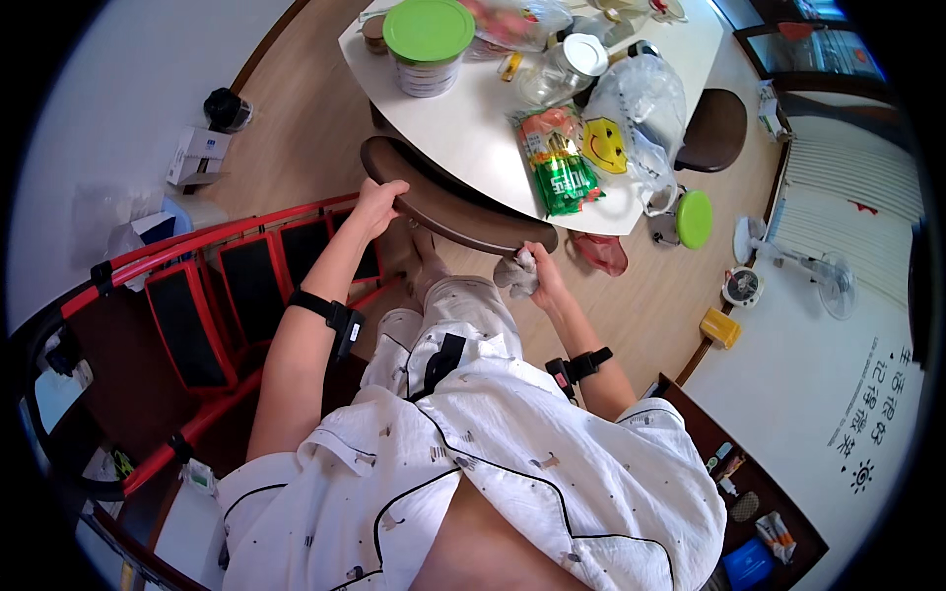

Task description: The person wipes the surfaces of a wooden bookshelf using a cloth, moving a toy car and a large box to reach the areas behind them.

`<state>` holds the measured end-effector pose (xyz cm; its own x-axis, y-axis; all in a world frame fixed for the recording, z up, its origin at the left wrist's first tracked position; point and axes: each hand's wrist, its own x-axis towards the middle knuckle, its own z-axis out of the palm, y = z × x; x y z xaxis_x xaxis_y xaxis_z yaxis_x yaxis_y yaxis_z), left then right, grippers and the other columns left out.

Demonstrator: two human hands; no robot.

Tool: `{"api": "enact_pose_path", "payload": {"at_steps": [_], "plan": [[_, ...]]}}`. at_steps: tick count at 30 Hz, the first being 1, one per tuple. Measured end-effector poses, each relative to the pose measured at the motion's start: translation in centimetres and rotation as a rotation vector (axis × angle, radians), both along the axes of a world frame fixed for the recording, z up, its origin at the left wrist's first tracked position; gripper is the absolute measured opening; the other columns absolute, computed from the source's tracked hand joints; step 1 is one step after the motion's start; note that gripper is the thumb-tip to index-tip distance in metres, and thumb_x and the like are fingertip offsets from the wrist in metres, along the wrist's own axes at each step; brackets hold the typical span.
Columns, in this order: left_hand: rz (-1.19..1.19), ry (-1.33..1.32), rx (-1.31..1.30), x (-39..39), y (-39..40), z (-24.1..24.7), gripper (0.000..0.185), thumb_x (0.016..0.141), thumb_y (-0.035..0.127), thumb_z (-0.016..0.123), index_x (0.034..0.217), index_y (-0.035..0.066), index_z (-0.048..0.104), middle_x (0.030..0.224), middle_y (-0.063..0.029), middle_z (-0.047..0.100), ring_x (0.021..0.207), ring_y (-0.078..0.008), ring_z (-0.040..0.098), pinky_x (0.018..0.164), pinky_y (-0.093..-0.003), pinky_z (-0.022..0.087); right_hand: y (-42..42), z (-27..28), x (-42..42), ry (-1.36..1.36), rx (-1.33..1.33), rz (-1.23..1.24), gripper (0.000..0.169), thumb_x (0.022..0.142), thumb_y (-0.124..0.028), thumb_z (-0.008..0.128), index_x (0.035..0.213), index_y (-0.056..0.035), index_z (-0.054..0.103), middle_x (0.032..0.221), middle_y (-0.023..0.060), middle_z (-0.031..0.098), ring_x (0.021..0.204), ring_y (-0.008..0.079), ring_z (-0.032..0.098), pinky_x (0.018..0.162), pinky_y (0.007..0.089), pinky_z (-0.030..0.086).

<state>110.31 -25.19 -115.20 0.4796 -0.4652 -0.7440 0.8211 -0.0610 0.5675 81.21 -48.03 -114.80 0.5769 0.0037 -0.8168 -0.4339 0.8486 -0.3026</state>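
Observation:
A dark brown chair [458, 199] has its curved backrest against the rounded edge of a white table [473, 133]. My left hand [380, 205] grips the left end of this backrest. Bunched in my right hand [543, 277] is a pale grey cloth [516, 273], and the fingers of that hand touch the backrest's right end. The chair's seat and legs are mostly hidden below the backrest and table.
On the table stand a green-lidded tub [429, 44], a clear jar [550, 77], a green snack packet [558, 162] and a plastic bag [635, 111]. A red-framed stepladder [244, 288] leans at left. To the right are a green-topped stool [693, 219] and another brown chair [713, 129].

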Motion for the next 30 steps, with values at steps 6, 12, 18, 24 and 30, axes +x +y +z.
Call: {"api": "enact_pose_path", "payload": {"at_steps": [6,12,18,24,30], "plan": [[0.007,-0.005,0.053,0.0,0.0,0.5,0.033,0.086,0.000,0.062,0.119,-0.001,0.055,0.111,-0.0109,0.062,0.100,-0.0248,0.064,0.083,-0.0466,0.057,1.2,1.0,1.4,0.207,-0.083,-0.101,0.026,0.095,-0.036,0.056,0.080,-0.0161,0.062,0.077,-0.0005,0.063,0.073,0.0175,0.062,0.072,0.0361,0.055],[-0.144,-0.158,0.149,-0.3,0.6,-0.5,0.044,0.091,0.016,0.068,0.128,-0.002,0.053,0.118,-0.0130,0.063,0.104,-0.0254,0.065,0.083,-0.0439,0.057,1.2,2.0,1.3,0.233,-0.204,-0.020,0.030,0.095,-0.040,0.056,0.076,-0.0171,0.060,0.073,-0.0001,0.062,0.070,0.0181,0.061,0.069,0.0352,0.054],[-0.026,-0.249,0.132,-3.0,5.2,4.9,0.059,0.098,0.037,0.062,0.141,0.002,0.043,0.131,-0.0161,0.057,0.110,-0.0243,0.064,0.090,-0.0407,0.055,2.0,4.1,2.4,-0.199,0.365,0.244,0.043,0.098,-0.053,0.055,0.084,-0.0134,0.062,0.076,0.0032,0.063,0.070,0.0207,0.062,0.065,0.0345,0.052],[0.416,-0.470,0.352,-6.7,22.8,6.2,0.038,0.100,0.025,0.058,0.131,0.002,0.055,0.117,-0.0107,0.067,0.101,-0.0187,0.067,0.084,-0.0328,0.054,9.7,6.4,7.9,-0.152,-0.322,0.567,0.031,0.097,-0.030,0.062,0.111,-0.0027,0.068,0.099,0.0027,0.067,0.090,0.0141,0.062,0.083,0.0280,0.049],[1.221,-0.876,0.690,-14.7,39.2,13.2,0.012,0.096,0.005,0.056,0.102,0.000,0.065,0.085,-0.0063,0.068,0.070,-0.0114,0.065,0.061,-0.0241,0.053,20.5,8.8,18.9,-0.424,-0.298,0.934,0.022,0.095,-0.019,0.064,0.109,-0.0027,0.069,0.093,0.0002,0.068,0.081,0.0107,0.061,0.074,0.0256,0.049]]}}
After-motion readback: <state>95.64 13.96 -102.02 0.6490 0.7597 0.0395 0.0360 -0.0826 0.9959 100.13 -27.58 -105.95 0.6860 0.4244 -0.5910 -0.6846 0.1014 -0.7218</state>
